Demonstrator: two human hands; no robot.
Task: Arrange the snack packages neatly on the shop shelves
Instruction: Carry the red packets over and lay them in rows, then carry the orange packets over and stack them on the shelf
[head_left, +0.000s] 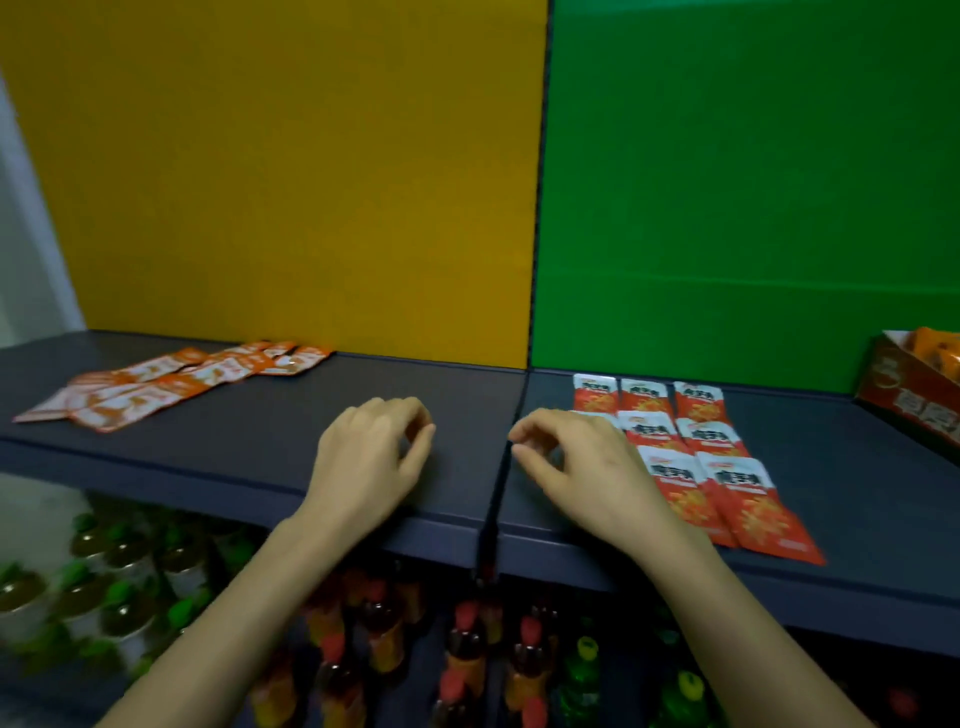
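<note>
Several red snack packets lie in tidy rows on the dark shelf in front of the green back panel. Several orange-and-white packets lie in a looser overlapping line at the left, before the yellow panel. My left hand rests over the shelf's middle with fingers curled and nothing in it. My right hand hovers just right of the shelf's dividing seam, fingers curled and holding nothing, and covers the left edge of the red packets.
An open orange carton with packets inside stands at the far right of the shelf. Below the shelf stand several drink bottles with red caps, yellow-capped green bottles and green-lidded jars.
</note>
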